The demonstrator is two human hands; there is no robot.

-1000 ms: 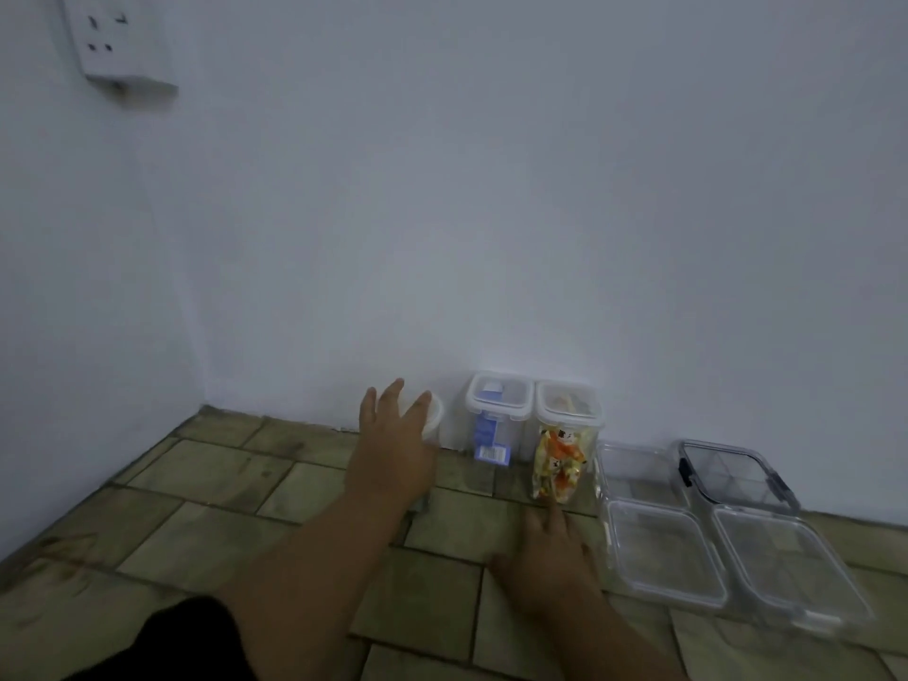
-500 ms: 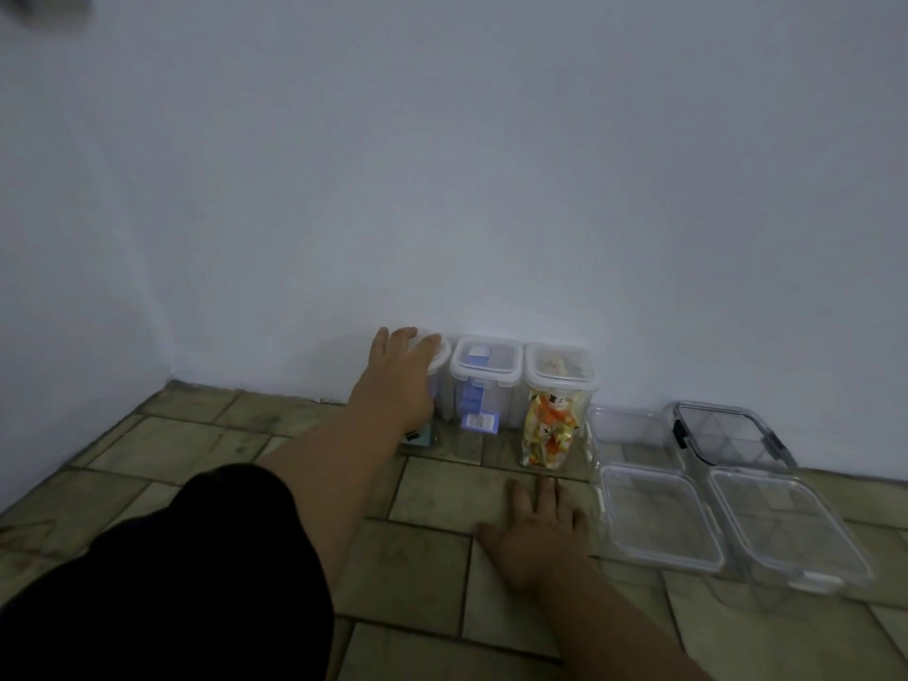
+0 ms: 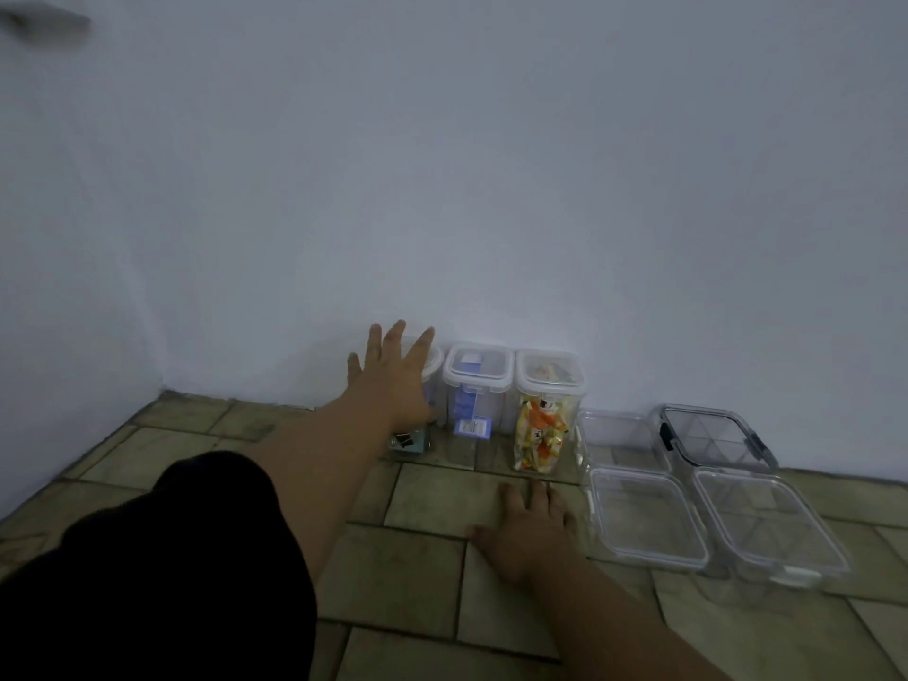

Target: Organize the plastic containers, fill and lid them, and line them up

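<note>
Three tall lidded containers in a row against the wall (image 3: 491, 189), on the tiled floor (image 3: 427, 503). Left hand (image 3: 393, 385) spread wide, fingers apart, in front of the leftmost tall container (image 3: 431, 366); whether touching it or just clear of it, hard to tell in the dim light. Right hand (image 3: 530, 528) flat on the floor, fingers loosely apart, clamped on nothing, just in front of the snack container (image 3: 548, 410). Middle container (image 3: 474, 390) between the two, lid latched. To the right, four flat clear boxes (image 3: 643, 513) in a block, seemingly empty.

Likely handling: thin, stiff plastic, light, with smooth and rather slippery walls; tall and narrow, so probably tippy under a push near the lid. Best taken around the body at mid-height, or nudged low at the base. Small dark clips apparently at the bottom of the leftmost one, adding little weight. Flat boxes probably best lifted by the rims.
</note>
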